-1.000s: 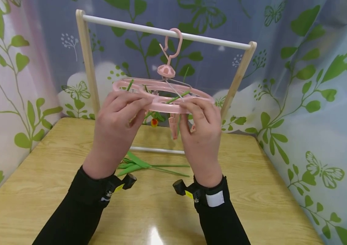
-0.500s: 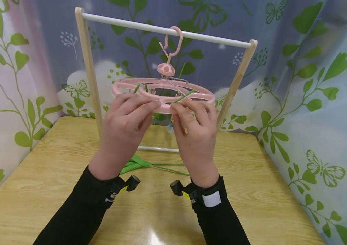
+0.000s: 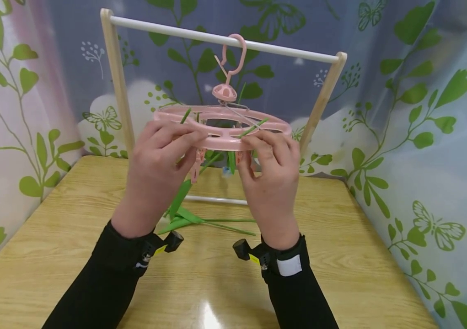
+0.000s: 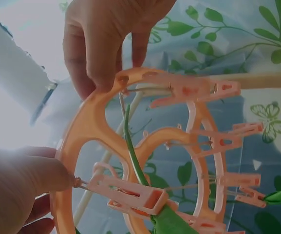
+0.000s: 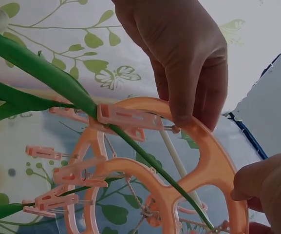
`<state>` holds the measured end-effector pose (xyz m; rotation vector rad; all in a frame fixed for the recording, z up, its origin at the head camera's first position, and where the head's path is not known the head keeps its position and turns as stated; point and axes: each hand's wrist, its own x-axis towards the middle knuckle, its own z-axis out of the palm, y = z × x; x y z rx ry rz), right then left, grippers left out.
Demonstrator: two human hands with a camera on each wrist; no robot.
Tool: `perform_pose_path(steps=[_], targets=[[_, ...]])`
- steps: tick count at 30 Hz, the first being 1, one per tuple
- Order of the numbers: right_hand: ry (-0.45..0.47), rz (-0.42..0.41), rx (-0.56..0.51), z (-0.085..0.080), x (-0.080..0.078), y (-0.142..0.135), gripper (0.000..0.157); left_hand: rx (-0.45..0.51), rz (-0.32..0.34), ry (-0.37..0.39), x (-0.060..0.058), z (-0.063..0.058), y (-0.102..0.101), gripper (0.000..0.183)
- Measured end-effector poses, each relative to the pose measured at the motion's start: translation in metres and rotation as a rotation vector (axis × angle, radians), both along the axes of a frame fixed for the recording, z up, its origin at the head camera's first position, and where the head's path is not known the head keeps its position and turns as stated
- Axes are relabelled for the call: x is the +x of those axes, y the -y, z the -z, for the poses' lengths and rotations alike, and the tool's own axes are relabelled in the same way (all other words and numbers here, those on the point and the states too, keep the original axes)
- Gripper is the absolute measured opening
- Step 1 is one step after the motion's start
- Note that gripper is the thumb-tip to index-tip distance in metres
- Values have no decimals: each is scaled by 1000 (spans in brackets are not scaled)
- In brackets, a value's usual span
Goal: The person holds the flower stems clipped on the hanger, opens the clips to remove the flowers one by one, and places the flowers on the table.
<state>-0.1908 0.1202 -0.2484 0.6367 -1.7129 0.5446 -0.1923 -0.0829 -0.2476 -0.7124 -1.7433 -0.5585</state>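
Note:
A pink round clip hanger (image 3: 225, 144) hangs by its hook (image 3: 239, 57) from the white bar of a wooden-sided rack. My left hand (image 3: 155, 160) pinches the left part of its near rim with thumb and fingertips. On the right part of that rim, my right hand (image 3: 270, 160) pinches in the same way. Pink clothespins (image 4: 130, 192) dangle from the ring, some gripping artificial flowers by their green stems. One stem (image 5: 150, 161) crosses the ring in the right wrist view, its wide leaf (image 5: 47, 73) beyond the clothespin. Below the left hand droops a green leaf (image 3: 179, 196).
More green stems and leaves (image 3: 200, 221) lie on the wooden table (image 3: 225, 265) under the hanger. The rack's white top bar (image 3: 167, 31) runs above, with wooden posts (image 3: 324, 98) at both sides. A leaf-patterned curtain (image 3: 435, 151) surrounds the table.
My hands came close together at the rim's front half a second ago, and now stand apart again. The ring has turned slightly rightward; a clothespin and drooping leaf now show by the left hand.

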Motion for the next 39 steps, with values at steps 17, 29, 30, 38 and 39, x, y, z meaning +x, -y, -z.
perform_pose_path(steps=[17,29,30,38,39], targets=[[-14,8,12,0,-2,1,16,-22,12,9,2,-1,-4,22],[10,29,30,1,1,3,19,-37,21,-4,6,-5,-3,22],[2,29,38,2,2,5,20,-39,26,-6,7,-6,-5,21],[-41,7,50,3,2,12,19,-37,58,-12,10,-5,-11,21],[-39,0,46,3,2,11,19,-36,62,-9,10,-5,-10,21]])
